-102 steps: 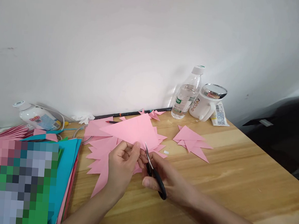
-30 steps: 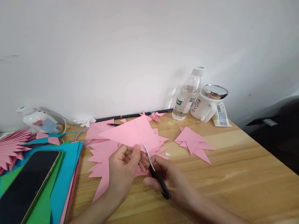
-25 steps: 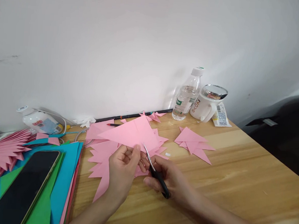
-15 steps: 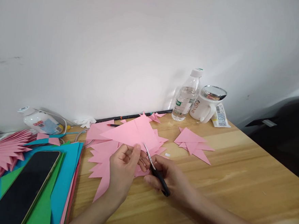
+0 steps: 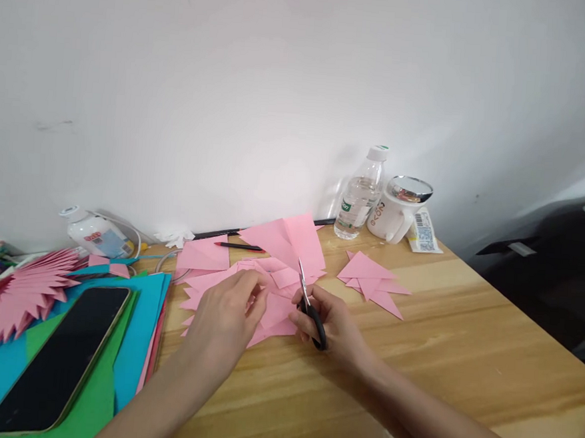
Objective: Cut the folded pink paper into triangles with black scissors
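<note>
My right hand (image 5: 328, 318) is closed around the black handles of a pair of scissors (image 5: 311, 307), whose metal blades point up and away from me. Just beyond the blade tips a creased piece of pink paper (image 5: 284, 238) stands tilted up; whether my right fingers also grip it I cannot tell. My left hand (image 5: 230, 311) hovers over a pile of jagged pink paper pieces (image 5: 278, 311), fingers curled in toward the thumb. What the left fingertips hold, if anything, is hidden. Right of the scissors lies a small stack of folded pink paper pieces (image 5: 371, 278).
At the back stand a water bottle (image 5: 359, 197) and a white mug (image 5: 393, 216), with a small packet (image 5: 426, 232) beside them. A pen (image 5: 240, 246) rests behind the pile. On the left, a phone (image 5: 62, 356) lies on coloured paper (image 5: 142, 328) near a pleated pink paper piece (image 5: 31, 294) and a white bottle (image 5: 96, 232).
The pink paper has turned and swung up and right, away from my left fingers. My left hand has drawn back leftward and curled. The scissors remain in my right hand. The view has shifted slightly.
</note>
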